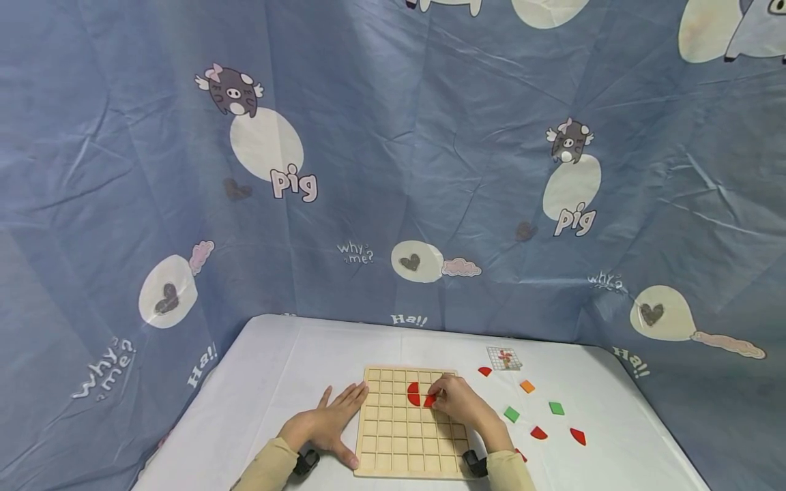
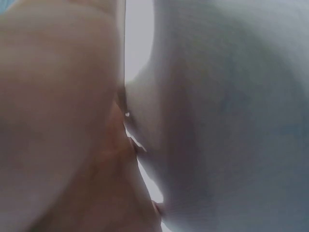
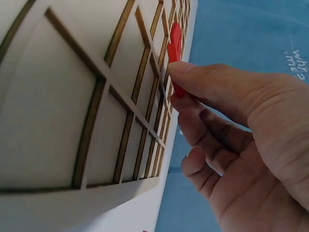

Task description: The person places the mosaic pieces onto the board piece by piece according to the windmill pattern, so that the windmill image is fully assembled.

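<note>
A wooden grid board (image 1: 400, 428) lies on the white table, its cells divided by raised strips. Two red quarter-circle tiles, an upper one (image 1: 413, 388) and a lower one (image 1: 414, 399), sit in neighbouring cells. My right hand (image 1: 457, 399) pinches another red quarter-circle tile (image 1: 429, 402) between thumb and fingers, just right of that lower tile. In the right wrist view the pinched tile (image 3: 175, 53) appears edge-on, close over the grid. With fingers spread, my left hand (image 1: 334, 421) rests along the board's left edge. The left wrist view is mostly blurred skin.
Right of the board lie loose tiles: an orange square (image 1: 527, 387), two green squares, the nearer one (image 1: 512, 414) beside the board, and several red quarter-circles, such as one (image 1: 538, 433) at front. A gridded picture card (image 1: 505, 358) lies behind them. Blue printed cloth (image 1: 368, 170) hangs around the table.
</note>
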`<state>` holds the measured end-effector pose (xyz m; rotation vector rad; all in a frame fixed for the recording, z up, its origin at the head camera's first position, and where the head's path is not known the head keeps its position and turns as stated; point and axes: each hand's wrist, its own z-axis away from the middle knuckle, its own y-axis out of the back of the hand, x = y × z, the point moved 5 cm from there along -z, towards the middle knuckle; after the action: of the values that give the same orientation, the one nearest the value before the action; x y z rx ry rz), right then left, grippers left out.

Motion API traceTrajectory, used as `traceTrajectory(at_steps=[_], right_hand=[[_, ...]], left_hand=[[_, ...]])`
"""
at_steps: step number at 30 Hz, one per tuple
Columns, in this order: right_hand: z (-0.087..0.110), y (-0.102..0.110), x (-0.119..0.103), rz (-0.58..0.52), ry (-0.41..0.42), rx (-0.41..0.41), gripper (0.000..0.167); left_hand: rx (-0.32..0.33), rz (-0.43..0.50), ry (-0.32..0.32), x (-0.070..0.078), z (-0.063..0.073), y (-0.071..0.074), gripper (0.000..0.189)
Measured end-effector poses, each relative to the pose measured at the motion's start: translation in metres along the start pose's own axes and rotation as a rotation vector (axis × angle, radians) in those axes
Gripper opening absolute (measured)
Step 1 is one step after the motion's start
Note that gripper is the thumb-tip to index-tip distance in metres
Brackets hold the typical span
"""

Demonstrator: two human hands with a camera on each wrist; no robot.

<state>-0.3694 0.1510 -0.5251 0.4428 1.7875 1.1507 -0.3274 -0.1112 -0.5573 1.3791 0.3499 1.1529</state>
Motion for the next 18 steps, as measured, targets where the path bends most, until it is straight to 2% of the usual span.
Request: traceTrajectory(at_steps=[12,18], right_hand=[[-0.0010,-0.0038,-0.0014,-0.028,0.026,-0.029,0.012],[-0.0017,-0.0043,-0.0005,0.028,0.018,0.012,0.012]], left_hand=[[-0.004,0.007,0.002,0.0002,0.0000,0.0011,0.137],[-0.003,0.000,0.004,-0.0015,-0.0010,-0.0007,0.137]])
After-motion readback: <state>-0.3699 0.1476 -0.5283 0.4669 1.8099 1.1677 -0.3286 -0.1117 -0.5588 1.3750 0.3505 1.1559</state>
